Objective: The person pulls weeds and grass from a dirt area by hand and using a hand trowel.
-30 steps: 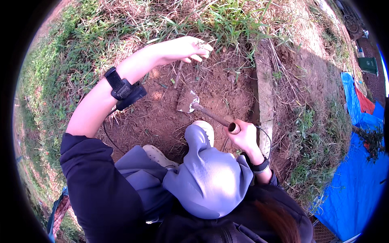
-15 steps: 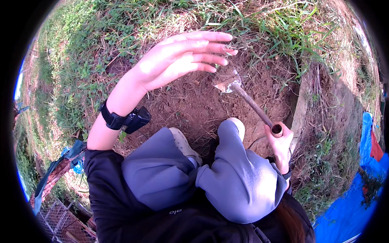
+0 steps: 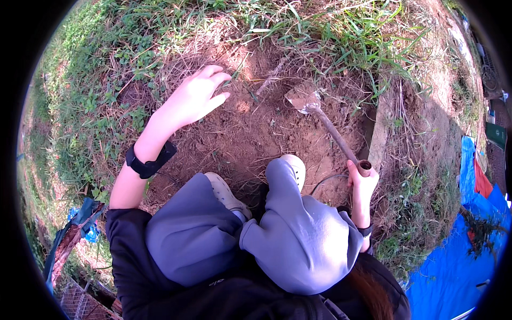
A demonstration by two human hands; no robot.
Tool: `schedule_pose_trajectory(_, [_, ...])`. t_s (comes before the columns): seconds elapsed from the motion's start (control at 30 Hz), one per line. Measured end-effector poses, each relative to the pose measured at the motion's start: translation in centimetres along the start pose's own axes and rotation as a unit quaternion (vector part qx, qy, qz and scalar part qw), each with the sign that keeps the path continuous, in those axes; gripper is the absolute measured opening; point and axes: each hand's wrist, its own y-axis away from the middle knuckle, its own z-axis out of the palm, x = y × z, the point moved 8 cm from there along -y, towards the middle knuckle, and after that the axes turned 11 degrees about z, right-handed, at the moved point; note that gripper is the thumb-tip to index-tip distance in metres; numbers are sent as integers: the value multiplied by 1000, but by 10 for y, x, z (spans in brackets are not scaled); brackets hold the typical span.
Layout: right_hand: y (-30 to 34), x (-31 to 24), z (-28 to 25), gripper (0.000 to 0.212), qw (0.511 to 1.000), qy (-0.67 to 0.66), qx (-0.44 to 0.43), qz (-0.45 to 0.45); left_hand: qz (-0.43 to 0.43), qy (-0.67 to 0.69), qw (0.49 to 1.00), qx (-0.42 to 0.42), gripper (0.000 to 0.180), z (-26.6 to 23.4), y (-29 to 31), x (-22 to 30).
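My left hand (image 3: pixel 197 96) is above the bare brown soil at the edge of the weeds. Its fingers are loosely bent, the thumb stands apart, and nothing shows in its grasp. A small dry stalk (image 3: pixel 271 79) lies on the soil to the right of that hand. On the right, my right hand (image 3: pixel 362 180) wraps round the end of a rusty trowel (image 3: pixel 335 132) with a hollow pipe handle. The blade, whitish at its edges, points away from me and rests on the soil; its tip is partly hidden by dirt.
Green grass (image 3: pixel 352 37) and low weeds (image 3: pixel 101 112) border the soil at the far side and left. A concrete edging (image 3: pixel 380 130) runs along the right. Blue tarpaulin (image 3: pixel 448 272) spreads at the lower right. My light clogs (image 3: pixel 226 194) stand on the near soil.
My left hand has drawn back to the left, away from the blade, and its outstretched fingers have bent. My right hand still holds the trowel, with the blade against the soil.
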Motion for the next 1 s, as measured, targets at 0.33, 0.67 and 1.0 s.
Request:
schedule_pose_trajectory(0.33, [-57,-4,-10,21,990,35,117,-66,52,-41,997,-32,34,13,-40,9])
schedule_pose_trajectory(0.67, [-99,-31,7,23,997,-16,57,-52,146,-86,977,-125,29,6,-116,74])
schedule_pose_trajectory(1.0, [-82,38,-68,19,997,-45,48,38,457,-303,835,-44,29,79,-251,181])
